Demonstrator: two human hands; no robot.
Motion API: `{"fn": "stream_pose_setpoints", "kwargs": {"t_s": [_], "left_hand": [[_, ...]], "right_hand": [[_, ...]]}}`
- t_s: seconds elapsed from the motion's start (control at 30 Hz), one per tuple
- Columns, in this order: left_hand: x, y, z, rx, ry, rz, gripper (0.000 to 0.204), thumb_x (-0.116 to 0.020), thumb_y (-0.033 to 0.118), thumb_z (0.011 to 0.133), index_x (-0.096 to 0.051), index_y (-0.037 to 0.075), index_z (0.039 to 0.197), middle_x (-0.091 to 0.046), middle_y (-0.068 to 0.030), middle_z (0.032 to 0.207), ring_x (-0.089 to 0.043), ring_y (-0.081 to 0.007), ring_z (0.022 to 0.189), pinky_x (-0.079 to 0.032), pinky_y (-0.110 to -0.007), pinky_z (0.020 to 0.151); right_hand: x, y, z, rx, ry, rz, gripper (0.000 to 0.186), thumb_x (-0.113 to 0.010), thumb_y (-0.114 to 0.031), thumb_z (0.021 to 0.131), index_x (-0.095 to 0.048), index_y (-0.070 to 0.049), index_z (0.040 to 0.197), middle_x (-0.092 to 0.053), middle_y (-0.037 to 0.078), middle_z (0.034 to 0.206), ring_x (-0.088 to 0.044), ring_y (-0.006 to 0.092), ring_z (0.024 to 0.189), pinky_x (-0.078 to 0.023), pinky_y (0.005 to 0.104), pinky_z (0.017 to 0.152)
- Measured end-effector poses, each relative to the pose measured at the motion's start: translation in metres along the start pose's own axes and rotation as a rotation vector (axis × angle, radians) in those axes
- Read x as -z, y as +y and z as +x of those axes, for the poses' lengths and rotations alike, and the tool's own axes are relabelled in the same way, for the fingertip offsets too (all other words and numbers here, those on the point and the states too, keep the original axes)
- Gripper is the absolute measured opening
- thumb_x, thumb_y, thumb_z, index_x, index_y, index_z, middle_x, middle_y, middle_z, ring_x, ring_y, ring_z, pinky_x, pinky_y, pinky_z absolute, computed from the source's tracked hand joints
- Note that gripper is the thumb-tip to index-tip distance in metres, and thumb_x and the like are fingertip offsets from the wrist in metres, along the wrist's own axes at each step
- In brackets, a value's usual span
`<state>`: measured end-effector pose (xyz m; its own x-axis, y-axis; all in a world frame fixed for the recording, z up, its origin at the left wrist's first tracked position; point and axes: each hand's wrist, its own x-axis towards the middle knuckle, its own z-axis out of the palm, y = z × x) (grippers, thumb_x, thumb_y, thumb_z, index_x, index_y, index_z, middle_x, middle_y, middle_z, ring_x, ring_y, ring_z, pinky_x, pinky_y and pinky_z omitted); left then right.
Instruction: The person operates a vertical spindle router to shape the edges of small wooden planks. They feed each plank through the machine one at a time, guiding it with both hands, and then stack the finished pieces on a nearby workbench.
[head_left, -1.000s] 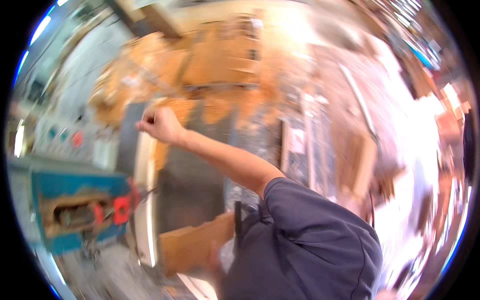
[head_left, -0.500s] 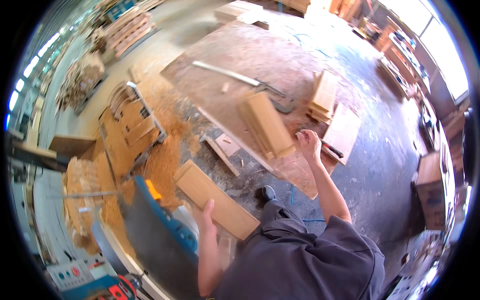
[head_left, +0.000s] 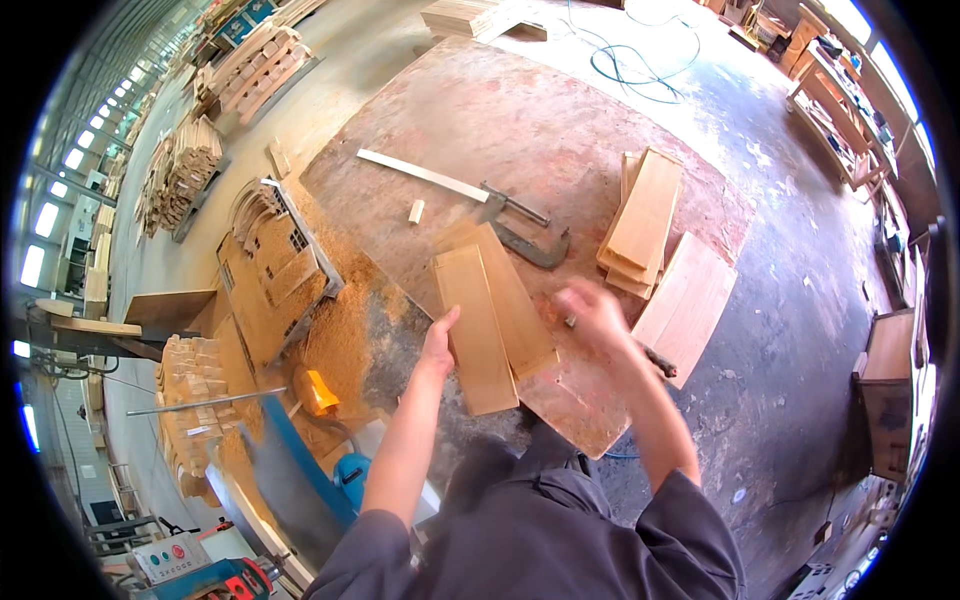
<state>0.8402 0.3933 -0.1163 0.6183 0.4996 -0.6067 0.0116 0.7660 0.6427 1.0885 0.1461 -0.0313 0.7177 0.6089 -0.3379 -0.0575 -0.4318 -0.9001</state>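
My left hand [head_left: 438,342] grips the edge of a flat wooden board [head_left: 476,345] and holds it tilted over the near edge of the worktop [head_left: 350,150]. Behind it, partly covered, lies another wooden board [head_left: 525,320] on the worktop. My right hand [head_left: 594,312] is to the right of these boards, blurred by motion. Its fingers look closed around a small greyish thing [head_left: 570,320], too smeared to name. Under the right forearm shows the end of a dark-handled tool [head_left: 660,362], beside a wide pale panel [head_left: 688,300].
A stack of boards [head_left: 642,215] sits right on the worktop. A metal C-clamp [head_left: 535,250], a pale strip [head_left: 420,174] and a small wood block [head_left: 416,211] lie farther back. At left are a blue machine [head_left: 350,475], sawdust [head_left: 350,330] and stacked wood parts [head_left: 190,390].
My left hand has carried its board up and right, from beside the machine to the boards on the worktop. My right hand has shifted slightly left and down. The view has moved too.
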Motion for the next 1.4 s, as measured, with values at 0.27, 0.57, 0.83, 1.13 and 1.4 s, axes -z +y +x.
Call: {"fn": "stream_pose_setpoints", "kwargs": {"t_s": [0.27,0.57,0.83,1.13,1.4], "left_hand": [[-0.034,0.015,-0.027,0.048,0.037,-0.071,0.052,-0.072,0.031,0.105,-0.063,0.0,0.146,-0.071,-0.0151,0.141,-0.067,-0.0318,0.131,-0.053,-0.047,0.114],[-0.009,0.014,-0.038,0.174,-0.227,-0.027,0.066,-0.075,0.029,0.099,-0.054,0.001,0.155,-0.067,-0.0133,0.148,-0.064,-0.0335,0.137,-0.052,-0.049,0.117],[-0.035,0.029,-0.04,0.165,-0.256,-0.018,0.079,-0.082,0.026,0.092,-0.05,0.001,0.16,-0.066,-0.0132,0.149,-0.066,-0.032,0.136,-0.053,-0.046,0.118],[-0.246,0.082,0.015,0.134,-0.596,0.393,0.072,-0.082,0.037,0.091,-0.06,0.0,0.149,-0.073,-0.0142,0.135,-0.071,-0.0273,0.126,-0.061,-0.044,0.105],[-0.399,0.061,0.097,0.214,-0.628,0.675,0.074,-0.081,0.035,0.096,-0.053,0.004,0.157,-0.068,-0.0144,0.142,-0.068,-0.0248,0.127,-0.059,-0.041,0.103]], "right_hand": [[-0.072,0.001,0.025,-0.152,-0.509,0.094,0.099,-0.078,-0.061,0.096,-0.042,-0.004,0.169,-0.053,0.022,0.166,-0.048,0.0329,0.156,-0.036,0.0444,0.129],[-0.09,0.035,0.019,-0.194,-0.307,0.065,0.1,-0.086,-0.043,0.089,-0.04,-0.011,0.172,-0.061,0.02,0.159,-0.059,0.0315,0.146,-0.047,0.0409,0.121],[-0.107,-0.011,-0.028,-0.003,-0.25,0.083,0.096,-0.079,-0.016,0.093,-0.031,-0.009,0.176,-0.051,0.023,0.167,-0.048,0.0298,0.155,-0.039,0.0424,0.129],[0.021,-0.06,-0.004,0.145,0.29,0.268,0.063,-0.07,-0.012,0.103,-0.051,-0.002,0.162,-0.06,0.022,0.159,-0.056,0.0302,0.149,-0.043,0.0412,0.124],[0.151,0.007,0.103,0.087,0.499,0.172,0.047,-0.052,-0.038,0.114,-0.076,-0.002,0.131,-0.075,0.022,0.135,-0.072,0.0327,0.126,-0.054,0.0402,0.106]]}}
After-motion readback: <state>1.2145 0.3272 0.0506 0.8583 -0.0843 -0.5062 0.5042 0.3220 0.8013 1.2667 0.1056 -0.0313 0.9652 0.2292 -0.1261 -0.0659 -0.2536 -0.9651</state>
